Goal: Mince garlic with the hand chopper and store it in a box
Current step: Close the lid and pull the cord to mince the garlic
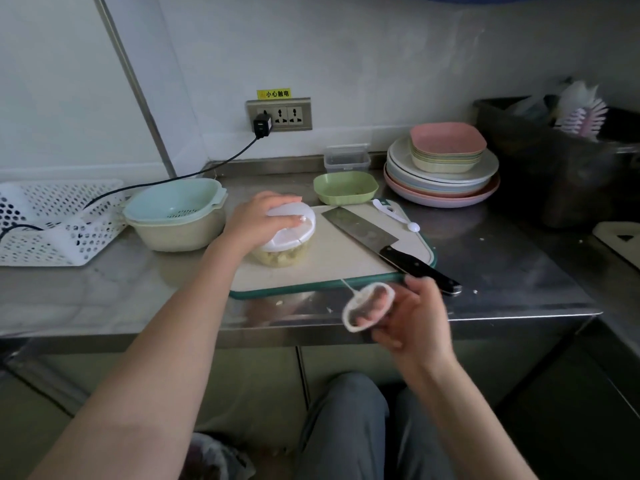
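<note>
Two bare hands work a hand chopper [285, 237] at the centre of the frame, standing on a cutting board [332, 261] on the steel worktop [502, 265]. Chopped garlic [280, 256] shows through its clear cup. The left hand [259, 220] lies over the white lid, its grip curled around it. The right hand [408, 317], lower right, has its grip closed on the pull ring [369, 306], cord stretched out. A cleaver [381, 244] lies right of the chopper; behind it sit a green bowl [344, 187] and a clear box [346, 159].
</note>
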Tool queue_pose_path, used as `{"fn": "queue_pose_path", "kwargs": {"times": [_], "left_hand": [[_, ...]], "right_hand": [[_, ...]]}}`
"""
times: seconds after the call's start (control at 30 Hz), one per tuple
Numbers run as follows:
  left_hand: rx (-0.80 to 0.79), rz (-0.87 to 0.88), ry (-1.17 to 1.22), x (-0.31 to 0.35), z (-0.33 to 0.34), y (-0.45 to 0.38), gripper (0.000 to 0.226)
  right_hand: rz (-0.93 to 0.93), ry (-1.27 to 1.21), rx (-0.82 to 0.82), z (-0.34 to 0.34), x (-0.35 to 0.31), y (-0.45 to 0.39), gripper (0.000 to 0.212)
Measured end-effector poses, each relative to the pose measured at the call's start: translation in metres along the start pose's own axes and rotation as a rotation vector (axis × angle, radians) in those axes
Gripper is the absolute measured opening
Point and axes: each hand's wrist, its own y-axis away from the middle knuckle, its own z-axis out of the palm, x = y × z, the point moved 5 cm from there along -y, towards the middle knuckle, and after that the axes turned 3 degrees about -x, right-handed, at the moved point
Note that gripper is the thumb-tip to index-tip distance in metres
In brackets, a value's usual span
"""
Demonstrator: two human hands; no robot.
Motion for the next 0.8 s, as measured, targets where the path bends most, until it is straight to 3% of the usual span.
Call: {"fn": "queue_pose_path", "kwargs": {"times": [0.1, 0.3, 0.37, 0.5, 0.57, 0.7, 0.8], "left_hand": [[0.013, -0.006, -0.025, 0.002, 0.002, -0.001, 0.042], [0.037, 0.000, -0.019, 0.002, 0.000, 0.001, 0.043], [0.025, -0.004, -0.008, 0.001, 0.000, -0.001, 0.042], [0.024, -0.018, -0.009, 0.001, 0.000, -0.003, 0.043], [0.039, -0.012, -0.016, 0.003, 0.001, -0.003, 0.043], [0.022, -0.003, -0.007, 0.004, 0.002, 0.001, 0.042], [0.001, 0.000, 0.040, -0.002, -0.001, -0.002, 0.043]], "right_hand": [[-0.116, -0.081, 0.170, -0.040, -0.017, 0.013, 0.061], [0.115, 0.045, -0.193, 0.022, 0.011, -0.014, 0.055], [0.059, 0.077, -0.126, 0.011, 0.003, -0.003, 0.056], [-0.095, -0.041, 0.171, -0.051, -0.021, 0.031, 0.049], [-0.082, 0.044, 0.109, -0.040, -0.018, 0.022, 0.047], [0.011, 0.283, -0.176, 0.037, 0.011, -0.021, 0.030], [-0.065, 0.378, -0.133, 0.025, -0.004, -0.009, 0.036]]}}
